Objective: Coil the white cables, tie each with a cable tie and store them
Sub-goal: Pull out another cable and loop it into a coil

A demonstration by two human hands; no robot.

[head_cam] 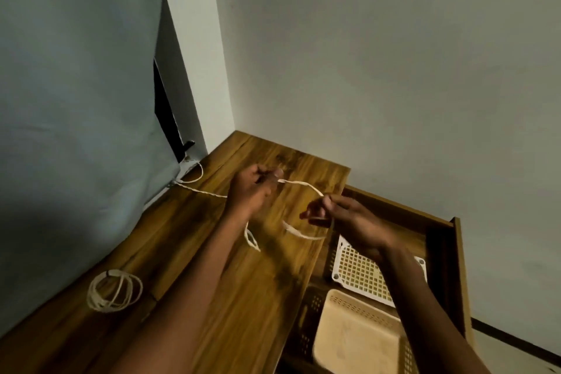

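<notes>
Above the wooden table (243, 297) my left hand (250, 190) pinches a white cable (299, 184) near its fingertips. From there the white cable arcs over to my right hand (343, 222), which grips it and holds a loop hanging below. The cable's far part trails left across the table toward the wall corner. A coiled white cable (113, 290), bound at one spot by a dark tie, lies flat on the table at the near left.
An open wooden drawer (455, 252) juts out to the right of the table. It holds a white perforated basket (361, 276) and a beige perforated basket (355, 337). A pale blue cloth (76, 100) hangs on the left.
</notes>
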